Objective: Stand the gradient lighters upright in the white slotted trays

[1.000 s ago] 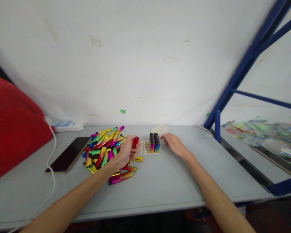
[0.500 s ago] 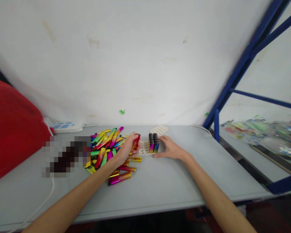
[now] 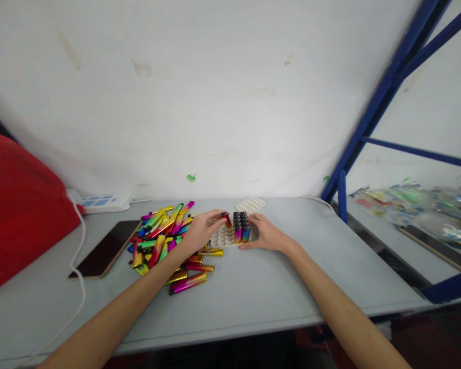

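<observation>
A pile of shiny multicoloured lighters (image 3: 168, 241) lies on the grey table (image 3: 253, 287). Right of it sits a white holed tray (image 3: 222, 237) with several lighters (image 3: 241, 227) standing upright in its right side. My left hand (image 3: 202, 231) is closed on a red lighter (image 3: 226, 219) and holds it over the tray, just left of the standing ones. My right hand (image 3: 267, 233) rests against the tray's right edge, its fingers curved and touching the standing lighters.
A second white tray (image 3: 251, 205) lies behind the first. A dark phone (image 3: 105, 248) with a white cable lies to the left, near a power strip (image 3: 98, 202) and a red bag (image 3: 21, 205). A blue rack (image 3: 372, 118) and plastic bags (image 3: 418, 210) stand at right.
My left hand has carried the red lighter from the pile's edge rightwards over the tray. My right hand has come in from behind the tray to rest against its right side.
</observation>
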`<state>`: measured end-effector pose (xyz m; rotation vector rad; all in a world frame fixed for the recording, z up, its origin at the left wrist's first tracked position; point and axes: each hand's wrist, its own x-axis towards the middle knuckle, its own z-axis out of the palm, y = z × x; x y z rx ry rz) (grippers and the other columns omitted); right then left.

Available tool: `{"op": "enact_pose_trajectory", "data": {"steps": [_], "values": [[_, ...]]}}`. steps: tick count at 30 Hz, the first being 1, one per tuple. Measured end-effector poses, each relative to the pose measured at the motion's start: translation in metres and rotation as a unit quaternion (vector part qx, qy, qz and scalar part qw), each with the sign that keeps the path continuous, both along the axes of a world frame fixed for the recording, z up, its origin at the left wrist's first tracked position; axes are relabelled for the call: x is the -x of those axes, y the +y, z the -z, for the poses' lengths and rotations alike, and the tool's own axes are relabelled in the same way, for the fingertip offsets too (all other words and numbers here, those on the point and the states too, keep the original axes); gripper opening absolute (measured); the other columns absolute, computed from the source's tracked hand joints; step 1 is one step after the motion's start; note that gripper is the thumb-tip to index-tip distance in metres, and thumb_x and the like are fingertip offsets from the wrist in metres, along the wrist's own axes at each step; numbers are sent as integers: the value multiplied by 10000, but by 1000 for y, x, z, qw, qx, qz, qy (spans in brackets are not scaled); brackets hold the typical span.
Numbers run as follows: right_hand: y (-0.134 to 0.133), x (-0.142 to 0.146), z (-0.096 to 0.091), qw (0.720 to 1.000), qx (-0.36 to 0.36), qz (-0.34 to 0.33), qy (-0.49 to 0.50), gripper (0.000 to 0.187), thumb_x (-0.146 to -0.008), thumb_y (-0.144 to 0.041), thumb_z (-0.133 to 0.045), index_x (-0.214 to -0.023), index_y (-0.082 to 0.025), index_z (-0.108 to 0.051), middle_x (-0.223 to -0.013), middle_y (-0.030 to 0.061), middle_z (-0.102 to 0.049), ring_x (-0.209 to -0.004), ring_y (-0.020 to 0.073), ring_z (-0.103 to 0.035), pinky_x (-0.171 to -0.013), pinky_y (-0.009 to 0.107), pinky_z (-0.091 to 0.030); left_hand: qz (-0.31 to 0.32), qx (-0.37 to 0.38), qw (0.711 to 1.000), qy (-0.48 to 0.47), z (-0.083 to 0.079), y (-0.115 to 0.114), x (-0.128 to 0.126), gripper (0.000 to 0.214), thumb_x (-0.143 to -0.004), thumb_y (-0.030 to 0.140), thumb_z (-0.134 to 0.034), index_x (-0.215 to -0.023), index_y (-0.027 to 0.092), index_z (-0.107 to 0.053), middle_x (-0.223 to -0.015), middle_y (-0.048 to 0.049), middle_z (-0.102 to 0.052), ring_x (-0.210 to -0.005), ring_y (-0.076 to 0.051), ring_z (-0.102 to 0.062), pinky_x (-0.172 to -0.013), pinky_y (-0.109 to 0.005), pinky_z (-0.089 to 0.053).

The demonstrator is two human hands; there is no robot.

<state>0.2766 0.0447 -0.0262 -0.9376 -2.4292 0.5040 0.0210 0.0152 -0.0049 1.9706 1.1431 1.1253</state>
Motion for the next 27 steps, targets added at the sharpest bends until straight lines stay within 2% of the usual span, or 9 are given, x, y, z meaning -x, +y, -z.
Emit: {"op": "enact_pose_trajectory", "data": {"steps": [6, 10, 12, 15, 19, 22, 24, 27], "values": [[-2, 1, -3, 1000, -4, -5, -2, 772, -679, -601, -856, -1254, -146, -614, -1188, 129, -607, -1118, 292, -562, -1023, 437, -464, 10, 2, 996, 88, -5, 2, -5, 301, -969, 411, -506, -1157, 215, -635, -1046, -59, -768, -1059, -248, -715, -951, -346, -538], [-1, 1, -3, 1000, -4, -3, -4, 795, -674, -605, -858, -1267, -140, -605, -1184, 131, -608, -1106, 292, -565, -1022, 444, -465, -22, -20, 983, 183, -4, 1, -8, 296, -967, 380, -480, -1162, 221, -635, -1088, -82, -769, -1093, -281, -703, -978, -394, -516], [0, 1, -2, 1000, -1, -1, -5, 810, -671, -612, -856, -1276, -140, -598, -1198, 134, -602, -1110, 292, -563, -1024, 443, -464, -36, -29, 976, 214, -3, 2, -4, 372, -953, 375, -497, -1273, 216, -602, -1160, -93, -752, -1142, -288, -680, -1017, -413, -493], [1, 0, 0, 1000, 0, 0, -9, 797, -679, -631, -842, -1264, -145, -604, -1207, 134, -597, -1118, 292, -560, -1025, 442, -461, -61, -59, 964, 251, -3, 9, 14, 508, -950, 354, -484, -1432, 196, -506, -1269, -103, -706, -1202, -270, -641, -1066, -420, -461], [2, 0, 1, 1000, 0, 1, -12, 797, -668, -652, -839, -1239, -145, -611, -1193, 131, -598, -1101, 289, -561, -1011, 441, -464, -134, -113, 920, 349, -4, 25, 57, 439, -943, 235, -392, -1283, 133, -650, -1286, -147, -684, -1219, -279, -609, -1120, -453, -403], [2, 0, 1, 1000, -4, -1, -12, 795, -669, -651, -839, -1231, -138, -611, -1184, 131, -601, -1089, 287, -563, -994, 432, -469, -151, -114, 888, 419, -1, 36, 85, 442, -929, 234, -417, -1271, 108, -666, -1318, -184, -652, -1246, -314, -578, -1128, -494, -377], [2, 0, 0, 1000, -5, -1, -12, 790, -671, -648, -839, -1227, -135, -611, -1174, 130, -604, -1082, 285, -565, -986, 426, -471, -150, -94, 878, 446, 3, 39, 94, 432, -940, 280, -431, -1260, 134, -680, -1329, -186, -638, -1250, -324, -569, -1102, -500, -396], [1, 0, -1, 1000, -3, 1, -12, 785, -671, -644, -841, -1226, -138, -611, -1181, 130, -601, -1084, 285, -564, -985, 425, -470, -137, -60, 880, 451, 6, 41, 95, 390, -956, 318, -407, -1126, 204, -739, -1294, -157, -657, -1225, -314, -583, -1065, -488, -421]]}}
